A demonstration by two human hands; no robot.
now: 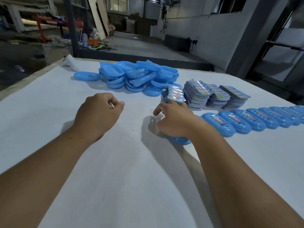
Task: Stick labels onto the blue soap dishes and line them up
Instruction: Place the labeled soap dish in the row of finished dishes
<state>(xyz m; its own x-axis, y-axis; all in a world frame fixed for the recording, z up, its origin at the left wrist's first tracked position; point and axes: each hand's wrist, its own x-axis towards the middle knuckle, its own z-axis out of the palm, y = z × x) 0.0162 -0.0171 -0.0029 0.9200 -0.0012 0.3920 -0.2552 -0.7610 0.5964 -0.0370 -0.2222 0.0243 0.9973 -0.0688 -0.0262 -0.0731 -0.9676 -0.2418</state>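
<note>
Blue soap dish (pixel 179 140) under right hand (pixel 174 120) (mostly hidden)

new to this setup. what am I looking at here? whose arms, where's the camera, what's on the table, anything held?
No machine: a person's bare arms, filmed by one wide-angle camera worn on the head, looking forward and down. On the white cloth-covered table lie a loose pile of unlabelled blue plastic soap dishes, stacks of shiny printed labels, and a row of labelled blue dishes running right. The right hand rests over one blue dish at the row's near end; its grip is hidden. The left hand hangs loosely curled, apparently holding nothing.
</note>
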